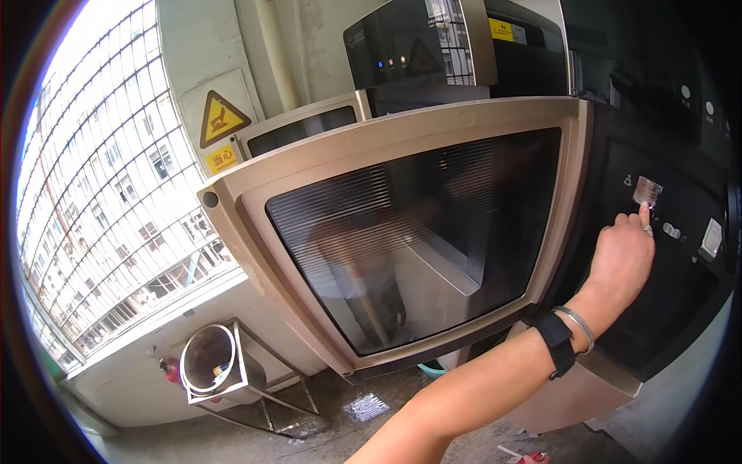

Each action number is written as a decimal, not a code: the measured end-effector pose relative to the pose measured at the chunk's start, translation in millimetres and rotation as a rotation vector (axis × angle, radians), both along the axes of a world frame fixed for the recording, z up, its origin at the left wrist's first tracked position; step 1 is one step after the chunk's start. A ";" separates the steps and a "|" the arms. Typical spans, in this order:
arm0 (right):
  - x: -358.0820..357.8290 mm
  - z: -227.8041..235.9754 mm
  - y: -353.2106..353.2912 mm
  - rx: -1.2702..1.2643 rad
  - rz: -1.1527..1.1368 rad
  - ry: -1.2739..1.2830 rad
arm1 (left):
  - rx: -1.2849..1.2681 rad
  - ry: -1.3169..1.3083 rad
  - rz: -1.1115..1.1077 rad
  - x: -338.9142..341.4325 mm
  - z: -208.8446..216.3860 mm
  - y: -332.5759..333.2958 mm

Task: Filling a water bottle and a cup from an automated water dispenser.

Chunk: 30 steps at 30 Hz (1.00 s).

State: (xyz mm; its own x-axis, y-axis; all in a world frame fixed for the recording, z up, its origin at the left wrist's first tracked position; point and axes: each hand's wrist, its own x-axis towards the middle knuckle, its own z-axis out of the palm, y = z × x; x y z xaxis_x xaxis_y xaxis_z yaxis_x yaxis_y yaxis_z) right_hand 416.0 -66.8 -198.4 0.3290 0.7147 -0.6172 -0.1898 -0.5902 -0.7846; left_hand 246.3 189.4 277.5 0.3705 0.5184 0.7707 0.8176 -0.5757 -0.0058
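Observation:
My left hand (pixel 623 252) reaches to the black control panel (pixel 610 178) at the right. Its index finger is stretched out and touches the lower edge of a small silvery square (pixel 648 189); the other fingers are curled in, with nothing visible in them. A silver bangle (pixel 578 328) and a black wristband (pixel 553 346) circle the wrist, and a ring sits on the index finger. Left of the panel stands a large machine door (pixel 410 255) with a tan frame and a dark, reflective window. My right hand is out of view.
Below the door's left end, a metal stand (pixel 251 379) holds a round white-rimmed bin (pixel 209 359). A yellow warning sign (pixel 223 117) hangs on the wall beside a barred window (pixel 116 185). A teal basin (pixel 431 369) is partly hidden under the door. A white switch (pixel 710 238) is right of my hand.

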 end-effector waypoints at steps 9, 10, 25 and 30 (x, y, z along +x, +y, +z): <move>19.0 -80.5 -3.3 0.060 0.014 -0.063 | 0.021 -0.014 -0.037 17.1 -7.1 0.7; 13.3 -83.2 -5.0 0.085 -0.040 -0.050 | 0.034 -0.002 -0.020 13.4 -5.9 1.7; 54.5 -156.1 -51.6 0.127 0.120 -0.290 | -0.048 -0.033 -0.088 -1.8 5.7 -3.2; 29.5 -90.9 -27.3 -0.028 0.074 -0.150 | -0.037 -0.068 -0.105 -4.6 0.1 -3.0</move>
